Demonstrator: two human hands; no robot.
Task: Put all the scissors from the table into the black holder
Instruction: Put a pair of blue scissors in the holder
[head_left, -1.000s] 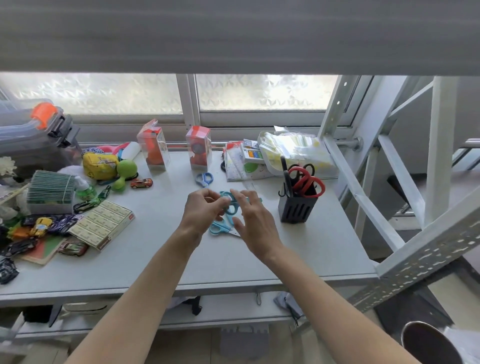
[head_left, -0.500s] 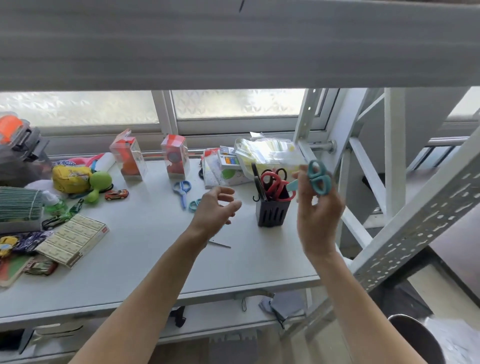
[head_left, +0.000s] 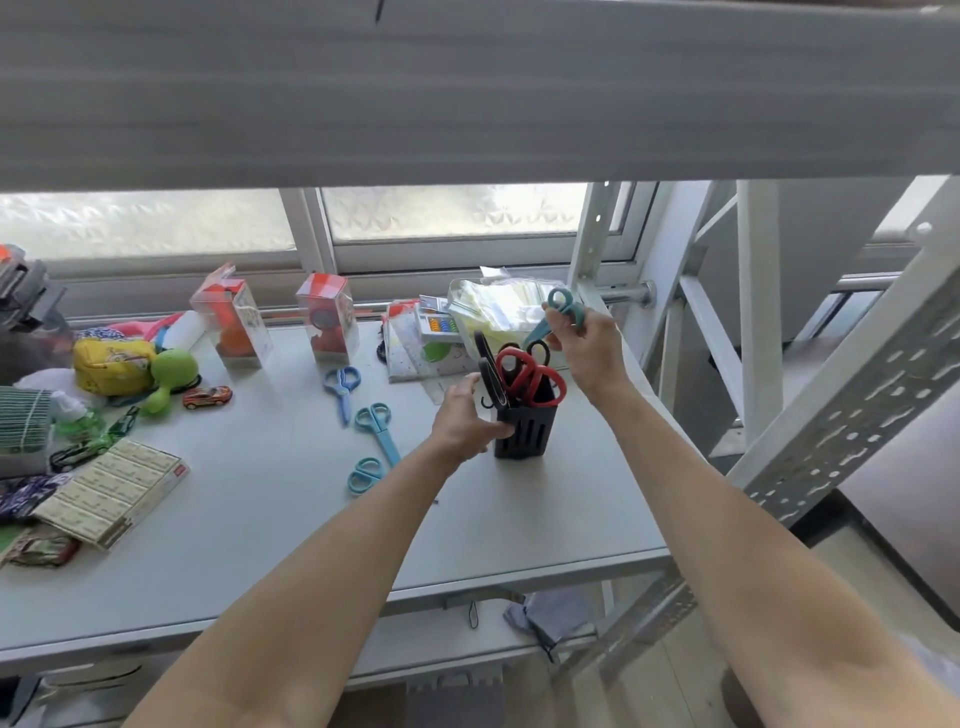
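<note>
The black holder (head_left: 525, 431) stands on the grey table (head_left: 260, 519) with red-handled scissors (head_left: 530, 376) and black-handled scissors (head_left: 488, 374) in it. My left hand (head_left: 462, 421) grips the holder's left side. Just above and behind the holder, my right hand (head_left: 587, 353) holds teal scissors (head_left: 561, 306) by the handles, tips pointing down-left at the holder. On the table to the left lie a blue pair (head_left: 342, 384), a light-blue pair (head_left: 378, 428) and a third light-blue pair (head_left: 365, 474), partly hidden by my left forearm.
Two clear toy boxes (head_left: 327, 322), a plastic bag (head_left: 498, 306) and a stationery pack sit at the back. Toys, a toy car (head_left: 207, 397) and a flat card box (head_left: 111, 491) crowd the left. A white metal rack frame (head_left: 753, 312) rises right of the table.
My right hand has carried the teal scissors in over the holder and tipped them downward. My left hand has moved right from the table's middle and taken hold of the holder.
</note>
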